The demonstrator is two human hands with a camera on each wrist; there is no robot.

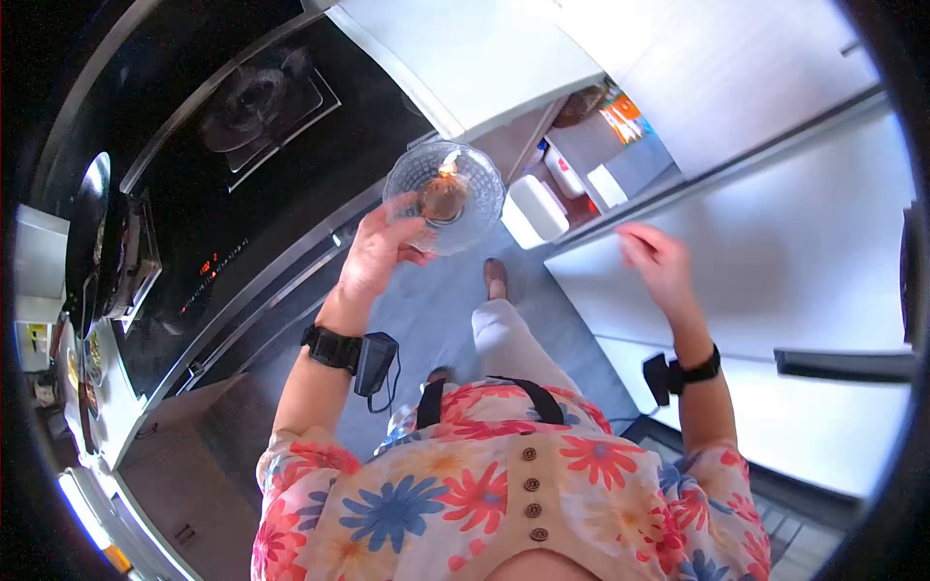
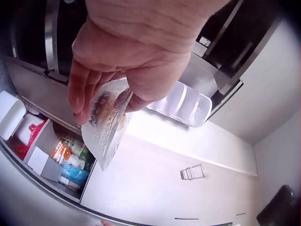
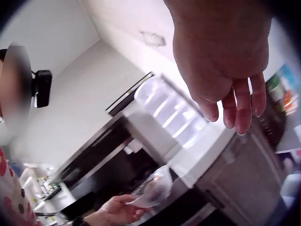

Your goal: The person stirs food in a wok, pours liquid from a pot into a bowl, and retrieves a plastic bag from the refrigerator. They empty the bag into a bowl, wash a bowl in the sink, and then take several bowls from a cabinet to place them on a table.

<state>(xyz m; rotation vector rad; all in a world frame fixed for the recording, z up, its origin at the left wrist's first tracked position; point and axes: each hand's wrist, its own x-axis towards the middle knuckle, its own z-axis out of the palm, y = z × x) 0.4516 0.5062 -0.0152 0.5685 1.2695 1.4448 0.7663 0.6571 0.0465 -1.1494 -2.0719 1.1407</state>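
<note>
My left hand [image 1: 376, 254] grips a clear patterned glass bowl [image 1: 487, 184] by its near rim, thumb and fingers on either side of the glass. A small brownish item [image 1: 444, 198] lies in the bowl; its kind I cannot tell. In the left wrist view the bowl [image 2: 107, 134] is tilted up on its side below the palm. My right hand [image 1: 661, 266] holds nothing and hovers over the white front panel of the pulled-out drawer. Its fingers [image 3: 242, 110] hang loosely curled in the right wrist view.
The pulled-out drawer [image 2: 47, 129] has compartments with white containers, a red bag and colourful packets [image 1: 623, 114]. A black cooktop [image 1: 291, 145] runs along the left, with a dark pan [image 1: 87, 232] at its far end. A clear divided organizer [image 3: 167, 110] stands on the white counter.
</note>
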